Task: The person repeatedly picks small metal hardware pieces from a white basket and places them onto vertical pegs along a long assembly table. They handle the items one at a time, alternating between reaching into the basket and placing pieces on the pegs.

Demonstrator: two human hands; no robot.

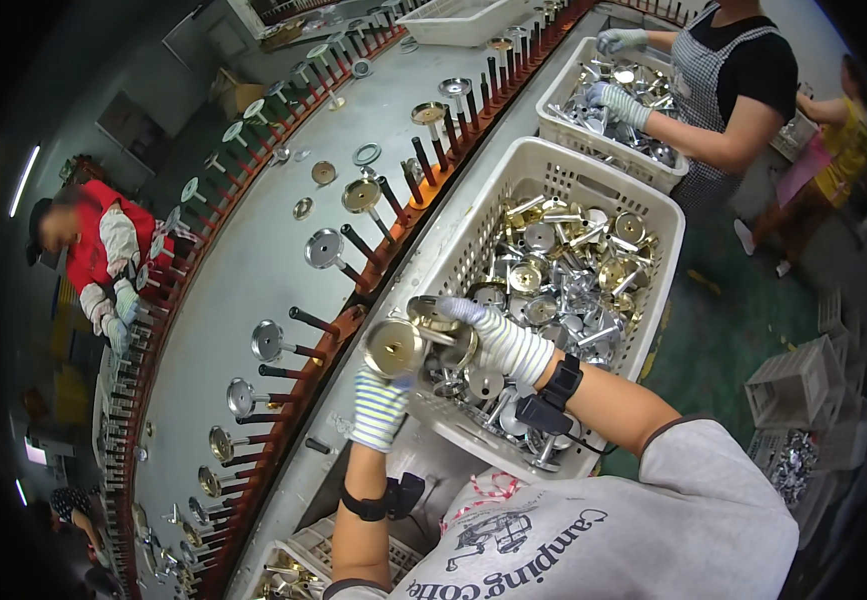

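My left hand [381, 408], in a striped knit glove, is closed on a gold-coloured shallow metal cup [394, 348] with a small hole in its middle. Beside it, my gloved right hand [509, 342] closes around another round metal cup with a stem [431, 313], its shape partly covered by the fingers. Both hands are over the near left corner of a white plastic crate [665, 235]. Silver and gold-coloured stemmed metal cups [563, 265] lie heaped inside it. To the left, similar cups sit on a row of upright rods [298, 350] along the conveyor's edge.
The grey conveyor table [253, 240] curves past on my left, with loose cups and rings [366, 154] on it. At far right a co-worker reaches into a second filled crate [553, 105]. A person in red [103, 240] works across the table. Stacked crates [798, 385] stand right.
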